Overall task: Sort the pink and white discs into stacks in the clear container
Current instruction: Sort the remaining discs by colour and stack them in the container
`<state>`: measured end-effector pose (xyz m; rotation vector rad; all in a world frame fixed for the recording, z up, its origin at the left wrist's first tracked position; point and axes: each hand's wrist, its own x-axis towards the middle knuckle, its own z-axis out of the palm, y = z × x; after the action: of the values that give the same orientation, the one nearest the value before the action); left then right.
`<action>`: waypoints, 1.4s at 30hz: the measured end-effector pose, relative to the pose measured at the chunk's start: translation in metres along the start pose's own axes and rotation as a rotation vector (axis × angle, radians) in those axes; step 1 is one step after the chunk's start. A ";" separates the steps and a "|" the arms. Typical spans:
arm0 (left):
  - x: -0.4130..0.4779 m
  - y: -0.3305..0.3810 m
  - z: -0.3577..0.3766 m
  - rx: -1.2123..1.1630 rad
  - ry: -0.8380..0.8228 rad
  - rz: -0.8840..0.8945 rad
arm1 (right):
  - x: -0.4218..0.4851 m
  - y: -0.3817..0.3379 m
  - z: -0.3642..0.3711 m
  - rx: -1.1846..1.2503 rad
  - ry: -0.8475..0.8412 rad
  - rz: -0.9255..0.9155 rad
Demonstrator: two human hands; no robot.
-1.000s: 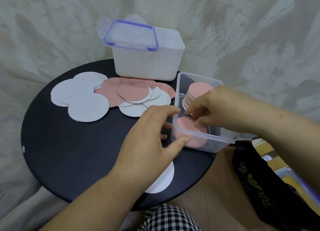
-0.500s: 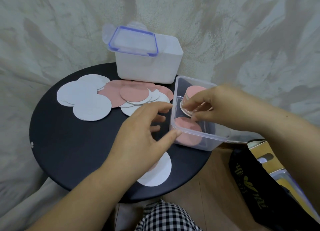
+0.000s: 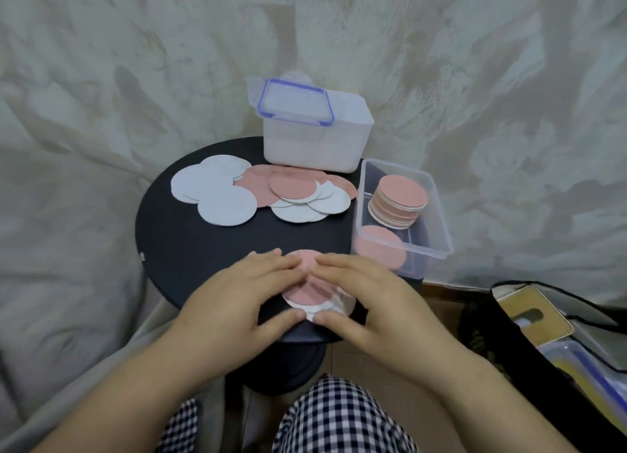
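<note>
A small round black table (image 3: 190, 249) is standing against a pale, mottled draped backdrop, and everything in play is sitting on it. At the right edge the clear container (image 3: 437, 211) is already holding a tall stack of discs (image 3: 398, 201) with a pink face up at its far end, and a much lower pink stack (image 3: 380, 249) is lying at its near end. That much is looking done.

A good share is still waiting. At the far left a cluster of white discs (image 3: 212, 194) is lying loose, and just beside it, toward the middle, a mixed heap of pink and white discs (image 3: 298, 191) is overlapping in front of a white lidded tub (image 3: 315, 137).

At the near edge both hands are working on a small pile of discs (image 3: 310, 293), pink on top with white showing beneath. The left hand (image 3: 244, 296) is lying half open with fingers spread flat on the pile's left side; the right hand (image 3: 366, 296) is mirroring it on the right, its thumb meeting the left thumb at the near rim. Neither is lifting anything; they are cupping and pressing, seemingly squaring the pile.

Judging by the loose discs, the task is sitting roughly at its midpoint.
</note>
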<state>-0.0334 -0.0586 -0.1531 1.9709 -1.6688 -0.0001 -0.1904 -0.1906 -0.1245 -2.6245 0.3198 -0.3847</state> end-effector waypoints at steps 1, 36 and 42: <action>-0.002 0.000 0.000 0.024 0.007 0.011 | -0.005 0.002 0.006 -0.006 -0.005 0.040; -0.029 0.006 -0.018 -0.496 0.593 -0.518 | 0.004 -0.031 0.026 -0.128 0.164 0.214; -0.030 0.006 -0.021 -0.546 0.600 -0.536 | 0.004 -0.028 0.026 -0.001 0.309 0.156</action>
<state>-0.0385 -0.0236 -0.1429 1.6959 -0.6470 -0.0519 -0.1739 -0.1565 -0.1323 -2.5161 0.6206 -0.7363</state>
